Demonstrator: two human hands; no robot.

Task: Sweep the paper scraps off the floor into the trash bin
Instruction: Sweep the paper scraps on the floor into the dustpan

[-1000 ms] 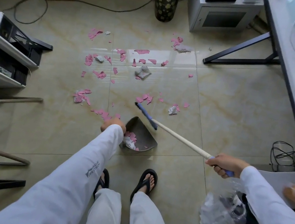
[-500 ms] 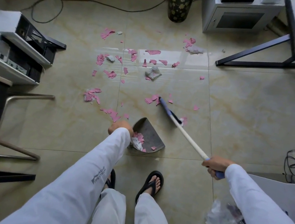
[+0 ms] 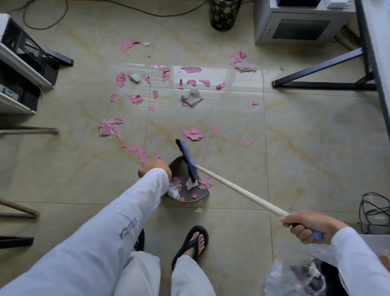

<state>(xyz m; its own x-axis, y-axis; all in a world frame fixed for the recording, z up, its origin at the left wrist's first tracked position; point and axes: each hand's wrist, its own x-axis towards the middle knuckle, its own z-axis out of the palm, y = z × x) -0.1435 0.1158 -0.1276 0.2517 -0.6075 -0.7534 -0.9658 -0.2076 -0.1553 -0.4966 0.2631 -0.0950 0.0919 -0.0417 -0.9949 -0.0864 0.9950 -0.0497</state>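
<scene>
Pink and white paper scraps (image 3: 192, 134) lie scattered over the tiled floor ahead of me. My left hand (image 3: 155, 168) grips the handle of a grey dustpan (image 3: 197, 194) that rests on the floor and holds several scraps. My right hand (image 3: 308, 224) grips the end of a broom's white stick (image 3: 238, 189). The blue broom head (image 3: 188, 159) lies across the dustpan's mouth, its bristles on a white scrap inside. A black trash bin (image 3: 226, 0) with a flower pattern stands by the far wall.
A grey cabinet (image 3: 299, 20) stands right of the bin, and a table's black leg frame (image 3: 331, 75) reaches onto the floor. Computer cases (image 3: 8, 62) and a metal chair frame (image 3: 3, 166) are at left. A clear plastic bag (image 3: 295, 283) and cables (image 3: 382, 215) lie at right.
The broom head has swept back from the scraps on the floor into the dustpan's mouth, bringing pink and white scraps with it. My left hand has stayed on the dustpan.
</scene>
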